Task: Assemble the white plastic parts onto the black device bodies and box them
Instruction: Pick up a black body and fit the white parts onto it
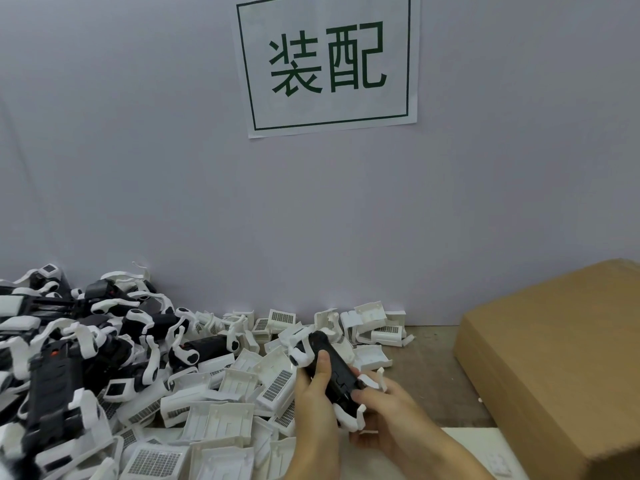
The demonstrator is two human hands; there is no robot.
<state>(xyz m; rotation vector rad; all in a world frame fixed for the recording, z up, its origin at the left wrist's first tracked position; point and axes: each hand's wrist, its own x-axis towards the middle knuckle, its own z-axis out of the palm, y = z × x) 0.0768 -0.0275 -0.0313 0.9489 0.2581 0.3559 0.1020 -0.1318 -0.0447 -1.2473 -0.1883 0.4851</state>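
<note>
I hold one black device body [335, 368] with white clips at its ends, just above the table's middle. My left hand [317, 400] grips its left side with the thumb laid on top. My right hand [384, 415] grips its lower right end, fingers curled round it. A heap of loose white plastic parts [221, 410] with grid labels spreads to the left of my hands. Further left lies a pile of black bodies with white arms [65, 348].
A closed brown cardboard box [557, 362] stands at the right. A grey wall with a paper sign [327, 62] runs along the back of the table. Bare brown tabletop [429, 386] shows between my hands and the box.
</note>
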